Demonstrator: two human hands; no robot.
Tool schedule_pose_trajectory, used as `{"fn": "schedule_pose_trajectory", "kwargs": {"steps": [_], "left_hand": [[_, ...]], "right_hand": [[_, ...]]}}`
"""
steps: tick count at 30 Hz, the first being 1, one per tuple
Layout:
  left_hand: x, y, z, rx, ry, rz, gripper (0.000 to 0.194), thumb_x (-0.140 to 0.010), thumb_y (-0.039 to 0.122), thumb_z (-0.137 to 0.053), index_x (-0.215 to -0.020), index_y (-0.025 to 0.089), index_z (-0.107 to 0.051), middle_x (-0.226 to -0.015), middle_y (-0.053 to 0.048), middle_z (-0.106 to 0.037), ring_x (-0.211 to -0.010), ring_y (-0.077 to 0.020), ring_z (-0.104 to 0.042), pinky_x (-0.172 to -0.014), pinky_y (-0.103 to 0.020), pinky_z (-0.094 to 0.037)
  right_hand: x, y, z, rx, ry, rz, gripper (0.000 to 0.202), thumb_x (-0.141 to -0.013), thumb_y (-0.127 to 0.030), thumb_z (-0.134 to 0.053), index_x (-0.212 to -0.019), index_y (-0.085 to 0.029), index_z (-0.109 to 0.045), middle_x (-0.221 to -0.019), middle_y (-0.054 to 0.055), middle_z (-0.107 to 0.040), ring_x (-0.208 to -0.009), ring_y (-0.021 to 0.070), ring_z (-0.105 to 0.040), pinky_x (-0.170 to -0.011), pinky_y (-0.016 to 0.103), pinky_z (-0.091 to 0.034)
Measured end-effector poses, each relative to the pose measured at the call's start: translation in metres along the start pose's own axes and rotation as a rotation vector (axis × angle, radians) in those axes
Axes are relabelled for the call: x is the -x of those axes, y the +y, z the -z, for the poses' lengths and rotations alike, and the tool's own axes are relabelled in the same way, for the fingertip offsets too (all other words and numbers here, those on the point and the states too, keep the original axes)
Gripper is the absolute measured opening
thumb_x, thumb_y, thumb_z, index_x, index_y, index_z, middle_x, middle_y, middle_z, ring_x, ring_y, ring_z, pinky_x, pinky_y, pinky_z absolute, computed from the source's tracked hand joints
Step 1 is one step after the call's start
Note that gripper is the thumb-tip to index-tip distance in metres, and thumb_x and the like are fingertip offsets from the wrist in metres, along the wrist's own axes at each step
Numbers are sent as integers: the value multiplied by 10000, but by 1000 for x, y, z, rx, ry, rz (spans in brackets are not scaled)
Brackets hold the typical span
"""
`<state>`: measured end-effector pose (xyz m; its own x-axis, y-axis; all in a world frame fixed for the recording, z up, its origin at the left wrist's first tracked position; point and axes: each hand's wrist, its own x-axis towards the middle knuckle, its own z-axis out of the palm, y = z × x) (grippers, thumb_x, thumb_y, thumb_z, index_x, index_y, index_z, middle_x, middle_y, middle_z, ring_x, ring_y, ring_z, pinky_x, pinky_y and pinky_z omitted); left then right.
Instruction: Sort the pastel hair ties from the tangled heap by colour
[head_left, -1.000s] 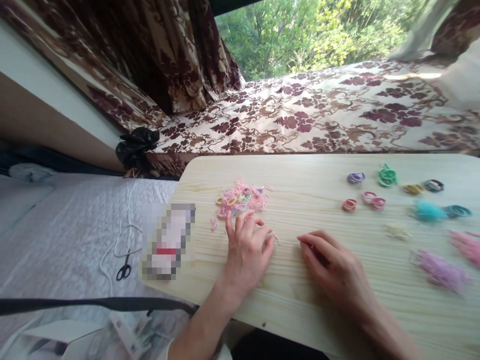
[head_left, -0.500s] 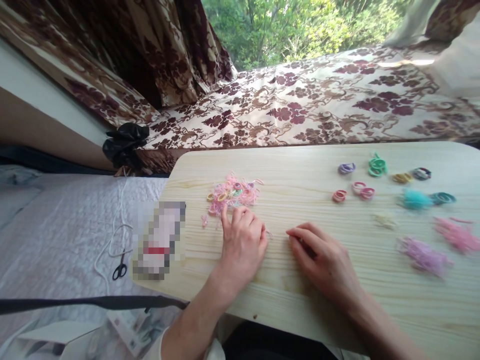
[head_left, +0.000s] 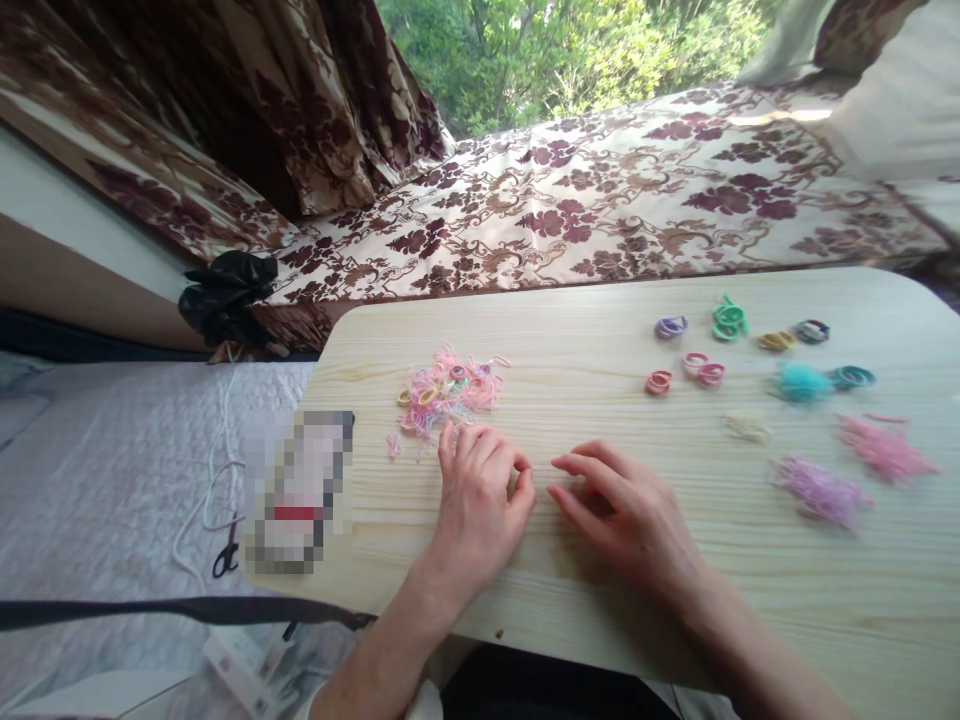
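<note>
A mixed pile of small elastic bands (head_left: pixel 450 392), mostly pink with some yellow and green loops, lies at the left of the wooden table. My left hand (head_left: pixel 480 485) rests just in front of that pile. Its thumb and index finger meet in a pinch; anything between them is too small to make out. Across a narrow gap, my right hand (head_left: pixel 630 515) faces it, thumb and index tips apart with nothing visible between them. Sorted groups sit farther right: green hair ties (head_left: pixel 729 318), a pink pair (head_left: pixel 703 370), turquoise bands (head_left: pixel 802 381) and purple bands (head_left: pixel 821 490).
A blurred-out oblong object (head_left: pixel 300 490) lies on the table's left edge. Beyond that edge, scissors (head_left: pixel 225 560) and a white cord (head_left: pixel 206 500) lie on a quilted bed. Floral cloth (head_left: pixel 555 220) covers the window ledge behind the table (head_left: pixel 600 610).
My right hand's thumb and index finger have parted. A small pale strand seen beside my left fingertips is no longer visible. The whole view has shifted slightly.
</note>
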<state>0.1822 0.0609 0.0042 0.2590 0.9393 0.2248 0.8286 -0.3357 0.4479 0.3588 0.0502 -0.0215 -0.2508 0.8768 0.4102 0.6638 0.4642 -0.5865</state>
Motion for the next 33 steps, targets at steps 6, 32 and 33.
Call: {"fn": "schedule_pose_trajectory", "kwargs": {"steps": [6, 32, 33], "left_hand": [[-1, 3, -1, 51, 26, 27, 133, -853, 102, -560, -787, 216, -577, -850, 0, -647, -1003, -205, -579, -1149, -529, -257], [8, -6, 3, 11, 74, -25, 109, -911, 150, -534, -893, 230, -607, -923, -29, -676, -1085, -255, -565, -1107, -586, -262], [9, -6, 2, 9, 76, -39, 113, -910, 150, -534, -909, 232, -613, -943, -34, -680, -1093, -259, -565, -1104, -591, -261]], "right_hand": [[-1, -1, 0, -19, 8, 0, 108, -951, -264, -559, -996, -197, -632, -936, 50, -676, -572, 84, -574, -525, 223, -475], [-1, -8, 6, -17, 100, -47, 152, -956, -188, -535, -844, -193, -638, -807, 17, -644, -700, 107, -592, -643, 232, -463], [0, -9, 9, 16, 100, -49, 160, -958, -193, -532, -838, -195, -639, -801, 15, -646, -703, 109, -594, -650, 235, -462]]}}
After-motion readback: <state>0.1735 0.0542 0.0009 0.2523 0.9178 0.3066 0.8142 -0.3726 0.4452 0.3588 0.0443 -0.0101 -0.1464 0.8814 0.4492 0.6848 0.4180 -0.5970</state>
